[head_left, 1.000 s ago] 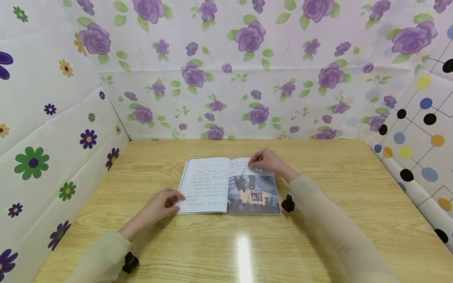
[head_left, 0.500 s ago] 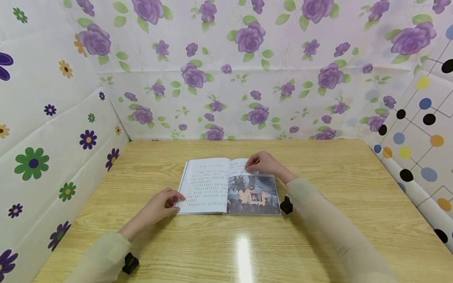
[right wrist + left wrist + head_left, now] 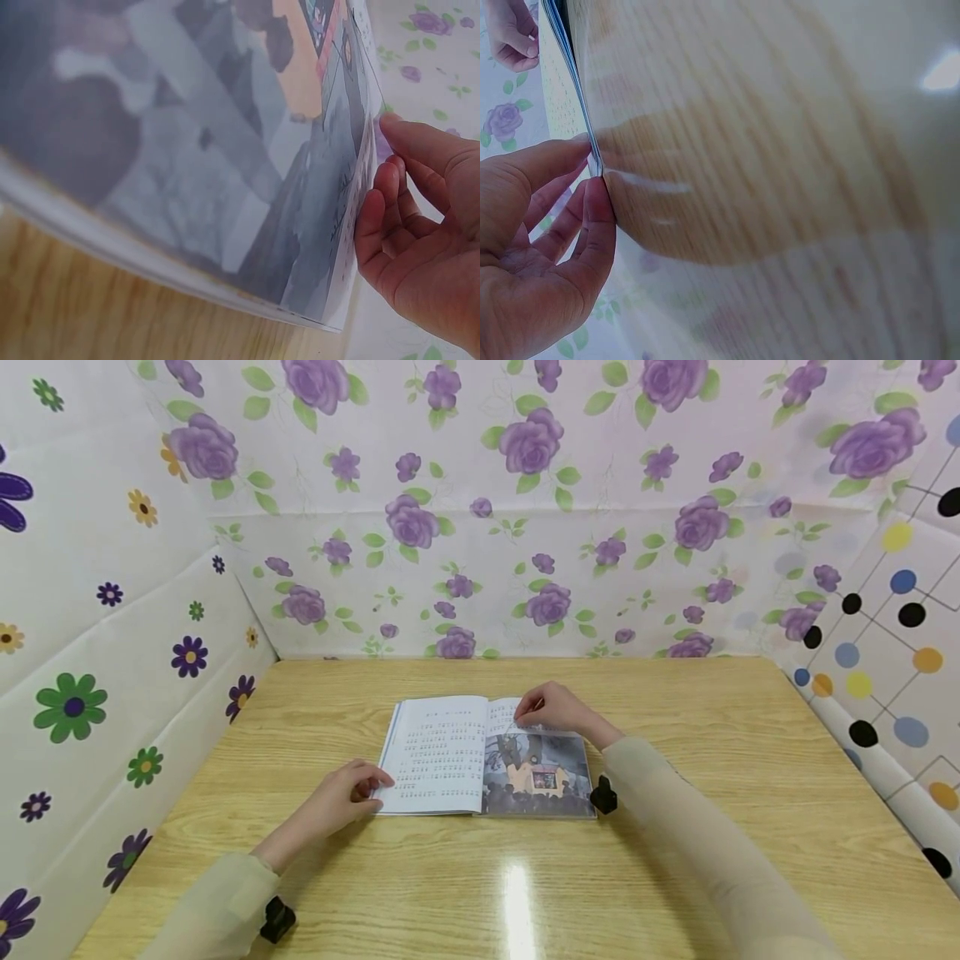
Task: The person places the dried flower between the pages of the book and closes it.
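Note:
An open book (image 3: 442, 760) lies on the wooden table, with printed text on its left page and a dark picture below text on its right page. My left hand (image 3: 345, 793) holds the book's lower left corner, fingers on the page and thumb at the edge. In the left wrist view the page edges (image 3: 585, 112) run in between thumb and fingers. Over the upper part of the right page, my right hand (image 3: 558, 706) pinches a thin needle-like stick (image 3: 371, 64) between thumb and fingertip. Its free end points down toward the picture; whether it touches the paper I cannot tell.
The wooden table (image 3: 480, 877) has a bright light reflection near its front. Flowered cloth (image 3: 480, 552) hangs behind it, with patterned cloths along the left and right sides. A small black device hangs below each sleeve.
My right hand has moved a little left and toward me over the right page, carrying the thin stick along. The left hand and the book have stayed in place.

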The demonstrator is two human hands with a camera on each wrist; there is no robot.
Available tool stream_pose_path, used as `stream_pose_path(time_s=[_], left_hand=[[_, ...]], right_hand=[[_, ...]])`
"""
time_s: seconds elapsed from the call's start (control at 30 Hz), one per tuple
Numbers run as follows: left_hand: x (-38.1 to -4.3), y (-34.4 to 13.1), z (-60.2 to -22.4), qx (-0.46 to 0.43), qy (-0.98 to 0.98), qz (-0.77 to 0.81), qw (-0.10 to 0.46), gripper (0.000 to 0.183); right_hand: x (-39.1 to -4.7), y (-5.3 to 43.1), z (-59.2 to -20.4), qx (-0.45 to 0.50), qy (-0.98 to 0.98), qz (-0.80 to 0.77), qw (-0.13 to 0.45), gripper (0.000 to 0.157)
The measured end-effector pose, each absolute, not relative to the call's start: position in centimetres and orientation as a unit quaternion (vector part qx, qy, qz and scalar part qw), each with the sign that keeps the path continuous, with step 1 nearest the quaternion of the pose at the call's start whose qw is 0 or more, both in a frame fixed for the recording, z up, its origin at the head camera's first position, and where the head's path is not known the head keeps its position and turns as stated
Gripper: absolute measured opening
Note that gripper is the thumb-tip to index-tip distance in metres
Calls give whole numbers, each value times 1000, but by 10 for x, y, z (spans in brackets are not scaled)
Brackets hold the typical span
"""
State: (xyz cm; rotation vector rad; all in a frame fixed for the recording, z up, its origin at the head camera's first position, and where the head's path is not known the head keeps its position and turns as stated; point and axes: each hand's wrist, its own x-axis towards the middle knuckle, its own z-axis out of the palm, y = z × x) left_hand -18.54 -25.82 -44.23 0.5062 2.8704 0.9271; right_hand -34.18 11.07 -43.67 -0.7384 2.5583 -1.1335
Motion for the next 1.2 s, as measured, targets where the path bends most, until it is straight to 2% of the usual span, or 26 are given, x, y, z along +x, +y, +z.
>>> stream_pose_path(time_s=[0.9, 1.2], left_hand=[[-186, -260, -442, 169, 939, 297, 41, 23], [-186, -260, -442, 166, 938, 300, 43, 23]], right_hand=[[-343, 110, -441, -262, 875, -390, 115, 8], [-339, 112, -440, -262, 872, -398, 108, 14]])
